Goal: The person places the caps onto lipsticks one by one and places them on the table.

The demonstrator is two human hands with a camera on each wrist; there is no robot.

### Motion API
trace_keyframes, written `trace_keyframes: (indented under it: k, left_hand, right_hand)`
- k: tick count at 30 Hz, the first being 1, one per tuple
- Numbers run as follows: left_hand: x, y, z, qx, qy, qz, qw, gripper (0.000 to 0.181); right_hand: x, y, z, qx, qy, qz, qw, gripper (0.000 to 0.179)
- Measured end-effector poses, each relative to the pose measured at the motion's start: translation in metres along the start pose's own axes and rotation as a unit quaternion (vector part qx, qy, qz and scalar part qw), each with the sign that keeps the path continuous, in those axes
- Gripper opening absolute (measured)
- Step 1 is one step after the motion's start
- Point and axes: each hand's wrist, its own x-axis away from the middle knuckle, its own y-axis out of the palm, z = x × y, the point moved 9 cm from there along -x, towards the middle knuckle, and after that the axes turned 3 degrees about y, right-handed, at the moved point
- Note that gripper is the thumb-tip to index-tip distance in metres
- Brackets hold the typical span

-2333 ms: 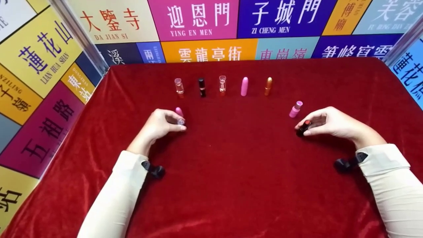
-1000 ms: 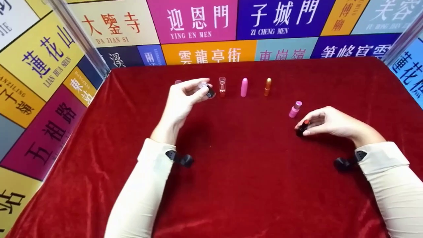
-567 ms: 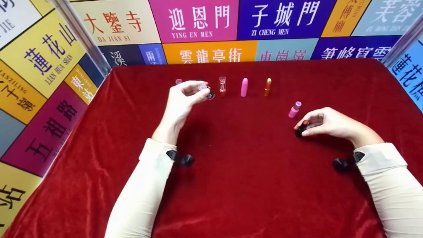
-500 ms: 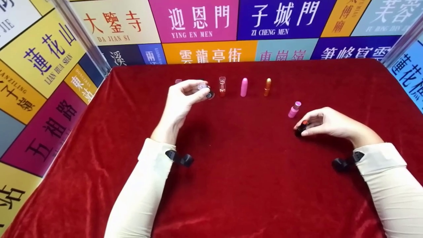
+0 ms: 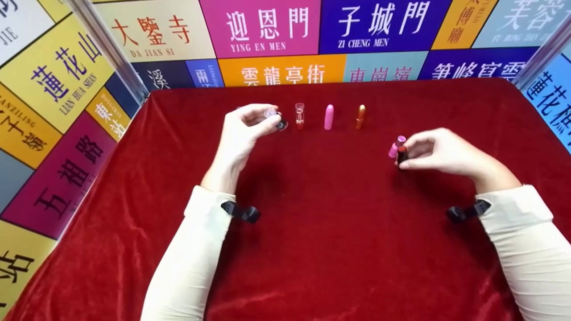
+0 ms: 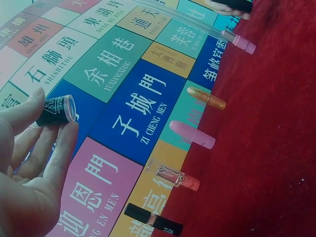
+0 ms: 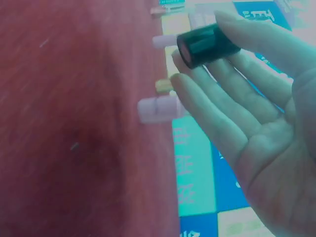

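Note:
My left hand (image 5: 243, 133), raised over the back left of the table, pinches a black lipstick cap (image 6: 55, 109) with a clear rim and white print between thumb and fingertips. Behind that hand, a capped black lipstick (image 6: 153, 218) stands at the row's left, largely hidden in the head view. My right hand (image 5: 441, 151) pinches an uncapped black lipstick (image 5: 402, 156) with a red tip upright, thumb on the near side. Directly behind it stands an uncapped pink lipstick (image 5: 393, 150), overlapped by it in the head view.
Along the back of the red velvet table (image 5: 321, 232) stand a clear-capped lipstick (image 5: 299, 117), a pink bullet-shaped lipstick (image 5: 328, 117) and a gold lipstick (image 5: 360, 117). Printed panels (image 5: 267, 26) rise behind the table's far edge.
My left hand has moved from the left side up to the row, carrying the cap, then nearly held still. My right hand has lifted the black lipstick slightly up and left, closer to the pink one.

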Motion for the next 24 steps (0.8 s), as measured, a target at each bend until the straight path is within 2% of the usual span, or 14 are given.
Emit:
trace_keyframes:
  k: [5,7,16,20,24]
  left_hand:
    - [0.000,0.002,-0.001,-0.001,-0.001,-0.001,1.0000,0.030]
    - [0.001,0.004,-0.002,-0.004,-0.003,-0.003,1.0000,0.030]
    - [0.003,0.007,-0.008,-0.007,-0.016,-0.002,0.9998,0.025]
    - [0.004,0.008,-0.009,-0.007,-0.018,0.001,0.9998,0.025]
    - [0.005,0.012,-0.011,-0.001,-0.019,-0.006,0.9998,0.029]
  right_hand:
    - [-0.016,-0.002,-0.029,0.060,0.012,0.013,0.9980,0.029]
    - [-0.021,-0.002,-0.044,0.066,0.013,0.015,0.9976,0.030]
    - [-0.043,0.019,-0.095,0.008,-0.020,0.011,0.9997,0.030]
    - [-0.047,0.032,-0.102,-0.023,-0.032,0.002,0.9992,0.031]
    - [-0.050,0.046,-0.100,-0.034,-0.041,-0.007,0.9985,0.031]
